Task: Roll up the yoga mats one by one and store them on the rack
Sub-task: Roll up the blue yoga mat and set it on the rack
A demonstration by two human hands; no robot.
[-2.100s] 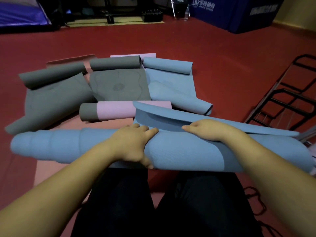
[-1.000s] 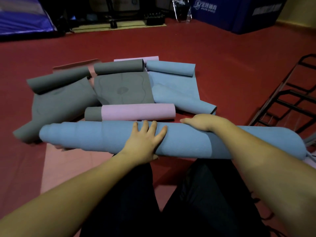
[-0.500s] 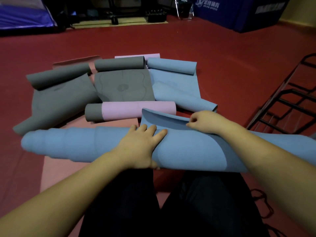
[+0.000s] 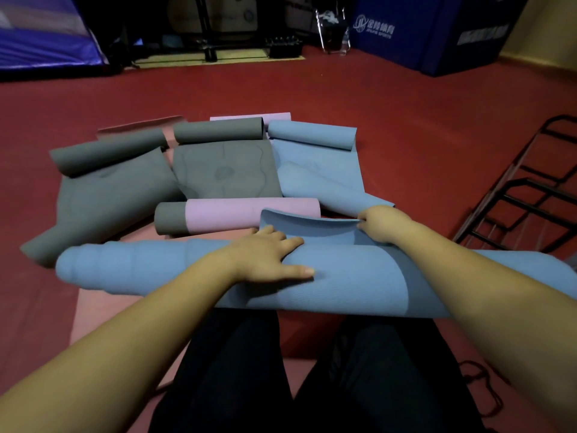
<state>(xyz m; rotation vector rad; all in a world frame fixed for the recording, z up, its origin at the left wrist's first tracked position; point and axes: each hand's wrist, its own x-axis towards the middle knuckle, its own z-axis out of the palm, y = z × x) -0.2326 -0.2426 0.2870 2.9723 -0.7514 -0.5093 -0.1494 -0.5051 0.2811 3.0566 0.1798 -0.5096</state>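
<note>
A long blue rolled yoga mat (image 4: 150, 264) lies across my lap, its left end telescoped out in steps. My left hand (image 4: 265, 256) presses flat on the roll with fingers spread. Its loose outer flap (image 4: 309, 226) curls up from the roll, and my right hand (image 4: 379, 223) pinches that flap's right edge. Behind lie a pink-and-grey roll (image 4: 237, 214), two grey half-rolled mats (image 4: 106, 182) (image 4: 224, 170) and two blue half-rolled mats (image 4: 315, 151). The black metal rack (image 4: 524, 189) lies on the floor at the right.
A salmon mat (image 4: 93, 310) is spread flat under the roll and my knees. Red floor surrounds the pile. Blue padded blocks (image 4: 437, 29) and dark equipment stand along the far wall. A dark cord (image 4: 480, 389) lies at the lower right.
One second ago the roll was closed; the outer flap has since lifted off it. My right hand moved back onto the flap's edge, and my left thumb spread out.
</note>
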